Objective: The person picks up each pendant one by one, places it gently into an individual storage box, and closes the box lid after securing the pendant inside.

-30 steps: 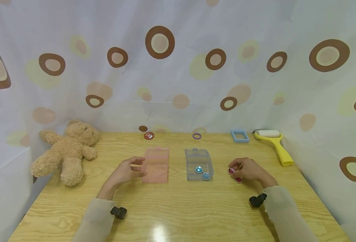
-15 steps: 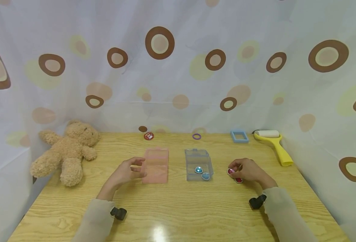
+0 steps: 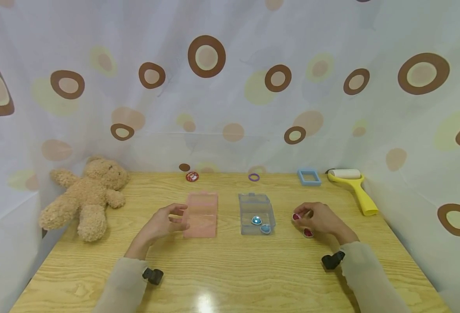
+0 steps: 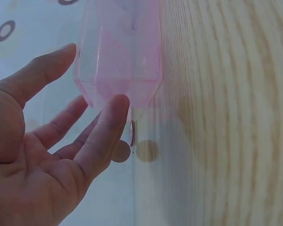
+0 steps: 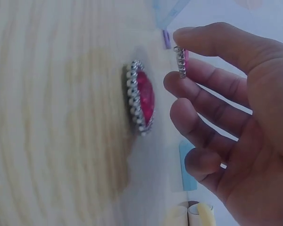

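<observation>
Right hand pinches a small pink gem between thumb and forefinger, lifted off the surface just right of the clear box; a second pink gem lies on the surface directly beneath that hand. Left hand, fingers spread and relaxed, rests against the left side of the pink box, which sits left of the clear box. Two blue gems lie inside the clear box.
</observation>
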{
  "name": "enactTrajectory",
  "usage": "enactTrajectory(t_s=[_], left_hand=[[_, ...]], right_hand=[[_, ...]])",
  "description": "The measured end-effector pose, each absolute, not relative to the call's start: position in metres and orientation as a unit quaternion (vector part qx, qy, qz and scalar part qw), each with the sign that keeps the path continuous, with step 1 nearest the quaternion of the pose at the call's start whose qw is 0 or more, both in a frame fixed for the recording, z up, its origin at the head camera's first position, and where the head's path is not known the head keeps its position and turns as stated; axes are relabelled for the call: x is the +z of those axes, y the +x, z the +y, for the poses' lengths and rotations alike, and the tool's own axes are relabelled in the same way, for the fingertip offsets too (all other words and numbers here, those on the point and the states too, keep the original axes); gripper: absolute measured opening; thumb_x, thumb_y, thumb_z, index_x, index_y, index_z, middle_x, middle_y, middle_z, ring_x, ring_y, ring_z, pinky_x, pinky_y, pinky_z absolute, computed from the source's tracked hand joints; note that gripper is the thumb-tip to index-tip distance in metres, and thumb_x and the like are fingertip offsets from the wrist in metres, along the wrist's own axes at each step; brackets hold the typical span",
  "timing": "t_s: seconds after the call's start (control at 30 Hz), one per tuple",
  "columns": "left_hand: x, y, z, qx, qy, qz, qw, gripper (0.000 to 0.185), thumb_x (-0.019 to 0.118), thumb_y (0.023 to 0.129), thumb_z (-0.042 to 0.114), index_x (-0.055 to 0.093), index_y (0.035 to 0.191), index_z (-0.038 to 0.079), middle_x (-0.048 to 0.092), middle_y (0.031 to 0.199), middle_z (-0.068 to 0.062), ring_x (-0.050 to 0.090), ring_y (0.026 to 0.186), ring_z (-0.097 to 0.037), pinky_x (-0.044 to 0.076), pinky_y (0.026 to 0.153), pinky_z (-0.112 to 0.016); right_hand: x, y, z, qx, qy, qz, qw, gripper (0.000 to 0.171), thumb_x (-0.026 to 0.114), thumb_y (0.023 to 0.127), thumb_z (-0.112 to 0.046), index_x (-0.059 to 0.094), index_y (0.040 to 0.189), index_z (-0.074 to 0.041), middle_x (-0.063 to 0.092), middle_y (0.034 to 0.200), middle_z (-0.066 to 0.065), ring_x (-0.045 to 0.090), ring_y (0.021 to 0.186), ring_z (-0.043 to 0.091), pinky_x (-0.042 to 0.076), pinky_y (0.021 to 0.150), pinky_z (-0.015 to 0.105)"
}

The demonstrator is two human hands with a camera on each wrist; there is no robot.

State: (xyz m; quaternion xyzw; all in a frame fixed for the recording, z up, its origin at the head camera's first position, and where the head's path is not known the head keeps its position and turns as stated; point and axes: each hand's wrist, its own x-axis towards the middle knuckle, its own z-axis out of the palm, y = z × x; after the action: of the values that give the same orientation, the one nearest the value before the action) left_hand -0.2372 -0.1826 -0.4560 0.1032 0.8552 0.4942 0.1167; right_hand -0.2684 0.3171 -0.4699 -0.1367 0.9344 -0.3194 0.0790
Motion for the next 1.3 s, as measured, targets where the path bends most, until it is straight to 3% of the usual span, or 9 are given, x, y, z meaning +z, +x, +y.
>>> enactTrajectory(t_s=[0.4, 0.67, 1.3], left_hand=[[-0.456, -0.237, -0.183, 0.490, 0.100, 0.858, 0.118, 0.064, 0.076, 0.090, 0.020, 0.049, 0.145, 0.004, 0.056, 0.134, -0.025, 0.063, 0.114, -0.038, 0.057, 0.084, -0.042], [-0.454, -0.237, -0.182, 0.483, 0.096, 0.863, 0.114, 0.063, 0.076, 0.089, 0.019, 0.049, 0.145, 0.005, 0.057, 0.134, -0.024, 0.062, 0.117, -0.041, 0.057, 0.086, -0.044], [-0.454, -0.237, -0.182, 0.489, 0.093, 0.859, 0.120, 0.064, 0.077, 0.089, 0.019, 0.049, 0.145, 0.005, 0.059, 0.133, -0.024, 0.064, 0.113, -0.034, 0.057, 0.080, -0.037]], right_hand=[[-0.454, -0.270, 0.299, -0.294, -0.158, 0.942, 0.047, 0.027, 0.073, 0.091, -0.033, 0.071, 0.114, -0.019, 0.069, 0.099, -0.001, 0.060, 0.080, 0.013, 0.049, 0.069, 0.027], [-0.446, -0.276, 0.281, -0.309, -0.194, 0.930, 0.031, 0.026, 0.074, 0.090, -0.033, 0.072, 0.112, -0.020, 0.071, 0.097, -0.003, 0.060, 0.077, 0.011, 0.049, 0.068, 0.025], [-0.441, -0.281, 0.227, -0.328, -0.221, 0.917, 0.049, 0.021, 0.077, 0.088, -0.032, 0.073, 0.107, -0.024, 0.070, 0.092, -0.006, 0.057, 0.068, 0.011, 0.047, 0.059, 0.025]])
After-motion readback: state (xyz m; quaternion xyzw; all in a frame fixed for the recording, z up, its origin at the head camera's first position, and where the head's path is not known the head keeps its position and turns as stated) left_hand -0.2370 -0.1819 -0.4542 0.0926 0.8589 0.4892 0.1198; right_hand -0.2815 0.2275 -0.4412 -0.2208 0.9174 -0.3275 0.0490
